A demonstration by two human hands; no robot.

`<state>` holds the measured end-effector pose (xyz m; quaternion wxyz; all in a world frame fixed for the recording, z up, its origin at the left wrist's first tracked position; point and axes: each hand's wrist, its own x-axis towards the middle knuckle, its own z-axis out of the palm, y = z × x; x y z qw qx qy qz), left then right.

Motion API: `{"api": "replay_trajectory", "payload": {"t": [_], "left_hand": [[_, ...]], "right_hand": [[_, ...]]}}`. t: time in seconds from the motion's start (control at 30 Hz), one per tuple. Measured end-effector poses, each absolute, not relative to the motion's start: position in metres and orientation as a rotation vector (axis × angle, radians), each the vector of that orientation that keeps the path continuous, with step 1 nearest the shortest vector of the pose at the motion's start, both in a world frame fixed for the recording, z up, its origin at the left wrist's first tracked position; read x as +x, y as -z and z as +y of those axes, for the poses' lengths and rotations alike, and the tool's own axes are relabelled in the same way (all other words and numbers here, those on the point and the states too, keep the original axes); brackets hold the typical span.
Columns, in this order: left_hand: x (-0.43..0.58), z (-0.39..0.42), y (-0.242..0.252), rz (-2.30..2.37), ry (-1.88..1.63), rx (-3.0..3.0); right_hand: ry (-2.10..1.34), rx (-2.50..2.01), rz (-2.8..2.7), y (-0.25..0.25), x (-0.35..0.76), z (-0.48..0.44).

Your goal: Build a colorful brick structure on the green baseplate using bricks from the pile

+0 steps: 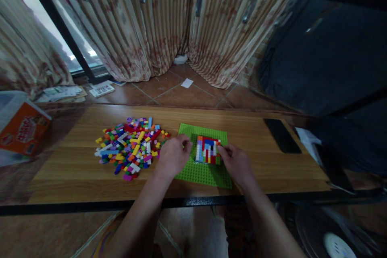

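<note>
While working at the right edge of a multicoloured brick build [208, 151], resting near the middle of a green baseplate [208, 178], probably best to line up studs first, then press straight down. Right hand [238, 162] at that edge, thumb and fingertips drawn together; impossible to tell whether pinching a brick or only touching. Left hand [173, 156] over the baseplate's left side, fingers loosely curled; impossible to tell whether empty. Likely worth bracing the opposite side, using 2 hands, against shifting. Loose brick pile [133, 147] farther left, on the wooden table [256, 137].
</note>
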<state>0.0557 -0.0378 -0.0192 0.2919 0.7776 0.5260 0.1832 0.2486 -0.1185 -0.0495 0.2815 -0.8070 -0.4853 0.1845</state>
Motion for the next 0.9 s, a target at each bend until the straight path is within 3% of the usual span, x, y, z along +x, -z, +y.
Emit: {"api": "replay_trajectory", "payload": {"t": [0.5,0.77,0.9], "left_hand": [[0.069,-0.049,0.024,1.306,-0.418,2.080],[0.068,-0.049,0.024,1.216,-0.386,2.043],[0.069,-0.048,0.025,1.214,-0.374,2.022]], "right_hand": [[-0.524,-2.134,-1.310,0.054,0.250,-0.113],[-0.810,-2.043,-1.159,0.055,0.263,-0.106],[-0.789,-2.071,-1.149,0.054,0.263,-0.099]]}}
